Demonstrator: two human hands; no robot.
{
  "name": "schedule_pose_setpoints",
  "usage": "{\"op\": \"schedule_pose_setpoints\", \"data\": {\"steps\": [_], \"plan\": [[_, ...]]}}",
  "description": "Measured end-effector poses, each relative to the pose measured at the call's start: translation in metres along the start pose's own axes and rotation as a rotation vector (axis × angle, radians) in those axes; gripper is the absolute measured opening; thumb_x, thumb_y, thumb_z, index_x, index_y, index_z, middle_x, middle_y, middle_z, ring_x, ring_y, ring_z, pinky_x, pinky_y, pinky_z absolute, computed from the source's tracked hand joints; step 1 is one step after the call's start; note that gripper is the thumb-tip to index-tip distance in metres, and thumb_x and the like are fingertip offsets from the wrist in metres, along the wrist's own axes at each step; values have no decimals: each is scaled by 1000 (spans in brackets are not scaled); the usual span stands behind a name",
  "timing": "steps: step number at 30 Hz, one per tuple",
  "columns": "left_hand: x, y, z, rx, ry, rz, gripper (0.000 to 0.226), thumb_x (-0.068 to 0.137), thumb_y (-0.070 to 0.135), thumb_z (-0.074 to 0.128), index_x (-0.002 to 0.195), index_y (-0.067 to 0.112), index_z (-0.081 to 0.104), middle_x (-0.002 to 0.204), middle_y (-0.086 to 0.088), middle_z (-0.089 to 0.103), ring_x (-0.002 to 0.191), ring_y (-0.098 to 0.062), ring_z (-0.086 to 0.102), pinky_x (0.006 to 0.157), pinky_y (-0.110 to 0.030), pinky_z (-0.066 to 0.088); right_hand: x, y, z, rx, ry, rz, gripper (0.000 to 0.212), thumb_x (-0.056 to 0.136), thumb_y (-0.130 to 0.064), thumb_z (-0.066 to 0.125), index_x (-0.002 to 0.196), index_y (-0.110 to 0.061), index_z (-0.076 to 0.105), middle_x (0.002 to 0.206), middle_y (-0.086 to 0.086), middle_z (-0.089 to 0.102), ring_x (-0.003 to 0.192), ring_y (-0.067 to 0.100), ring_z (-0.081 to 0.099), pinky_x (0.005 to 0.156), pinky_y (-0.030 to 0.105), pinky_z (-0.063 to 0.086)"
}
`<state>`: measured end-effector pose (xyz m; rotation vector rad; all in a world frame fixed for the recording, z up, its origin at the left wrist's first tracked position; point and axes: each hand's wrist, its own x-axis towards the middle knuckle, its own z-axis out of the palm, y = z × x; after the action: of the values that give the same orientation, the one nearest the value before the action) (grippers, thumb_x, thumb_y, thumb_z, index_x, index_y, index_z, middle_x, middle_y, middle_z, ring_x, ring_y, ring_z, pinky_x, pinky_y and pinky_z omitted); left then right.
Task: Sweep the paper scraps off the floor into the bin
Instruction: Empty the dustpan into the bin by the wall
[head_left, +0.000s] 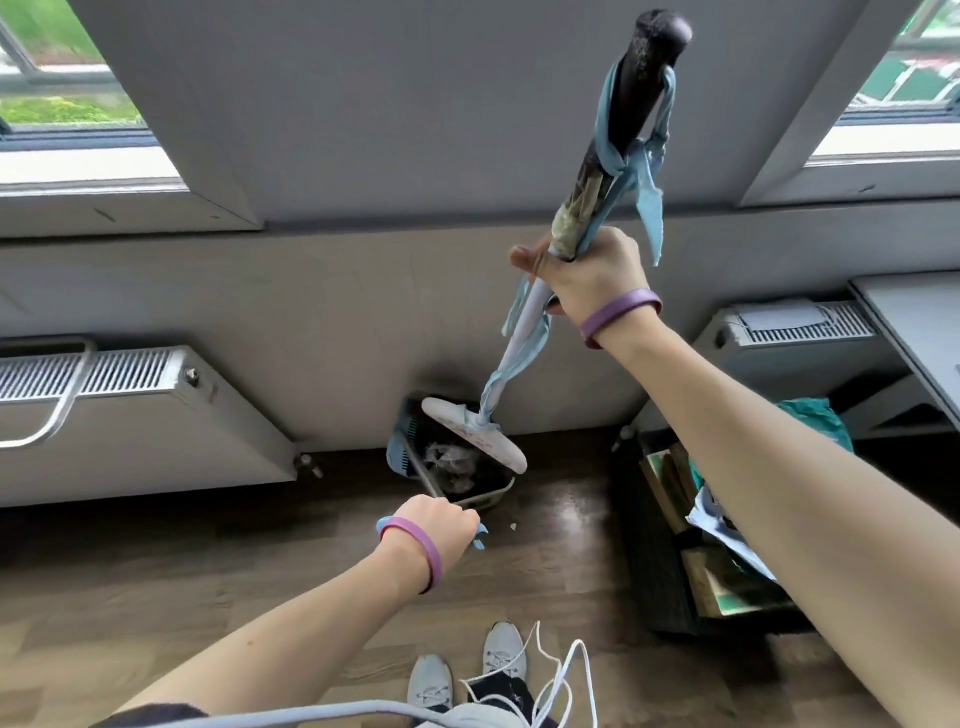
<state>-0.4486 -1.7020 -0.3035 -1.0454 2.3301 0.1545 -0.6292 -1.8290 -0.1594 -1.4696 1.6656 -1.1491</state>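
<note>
Nearest, we see two white shoes (431, 680) on the wooden floor (260, 571). The left hand (441, 525) clenches the thin handle (423, 475) of what we take for a dustpan (483, 496), possibly a low bin. One paper scrap (513, 526) lies on the floor just beside it; crumpled scraps (452, 460) sit inside. The broom head (475, 434) hangs tilted over its mouth. The right hand (587, 280) grasps the raised broom shaft (527, 317), which is tied with blue cloth (649, 208).

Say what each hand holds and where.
Right hand grips the broom on its shaft, below the dark top grip. Left hand grips the dustpan by the upper end of its long handle.
</note>
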Motion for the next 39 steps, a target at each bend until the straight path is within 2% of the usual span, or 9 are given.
{"op": "schedule_pose_setpoints", "data": {"steps": [2,5,10,13,18,22,24,27,39], "plan": [[-5,-4,6,-1,17,-5,27,95,7,39,120,9,48,117,-12,61,103,-32,62,69,-35,38,-9,-4,1,0,27,-13,33,70,-46,80,59,-20,63,70,6,69,75,30,69,70,51,58],[-10,-8,15,-10,33,-5,26,95,8,38,119,10,49,116,-12,61,103,-31,62,69,-36,37,-25,-9,5,17,74,-33,43,72,-44,79,67,-4,64,72,18,68,77,38,67,68,56,56],[-16,-9,26,-29,53,-26,27,94,6,38,118,11,49,114,-11,62,102,-32,62,68,-37,38,-38,-8,9,33,123,-3,29,71,-42,81,51,-30,64,56,-9,64,76,32,69,68,53,57],[-17,-2,27,-30,57,-34,28,93,4,38,118,10,49,114,-12,62,102,-32,61,69,-37,38,-38,-7,6,32,130,-9,25,68,-48,81,52,-37,64,59,-8,65,74,29,70,69,52,58],[-11,18,25,-11,17,-19,29,95,3,37,121,7,48,118,-16,60,104,-33,60,72,-37,43,-37,-1,-2,36,119,-35,30,70,-45,80,54,-30,60,62,-8,65,74,28,70,68,51,58],[-6,39,19,11,4,-21,29,94,2,37,121,5,47,117,-19,59,102,-34,60,77,-42,48,-33,9,-18,31,87,-48,26,72,-43,80,51,-39,64,60,-8,64,75,28,69,68,51,57],[-5,48,18,22,-7,-33,31,94,1,35,123,5,47,120,-19,58,104,-34,59,77,-41,47,-28,14,-28,30,92,-43,25,70,-45,80,54,-34,65,62,-3,66,73,28,69,68,52,57],[-1,57,15,22,-22,-79,30,95,3,36,121,6,48,119,-18,60,104,-34,60,77,-42,49,-23,20,-39,21,91,-45,36,68,-49,79,59,-18,63,68,10,69,71,31,69,66,51,57],[-3,76,-18,17,17,-191,28,96,4,38,121,8,48,118,-16,60,104,-34,60,79,-41,49,-26,32,-70,13,41,-37,39,67,-52,79,64,-15,65,70,8,70,70,29,69,65,49,58]]}}
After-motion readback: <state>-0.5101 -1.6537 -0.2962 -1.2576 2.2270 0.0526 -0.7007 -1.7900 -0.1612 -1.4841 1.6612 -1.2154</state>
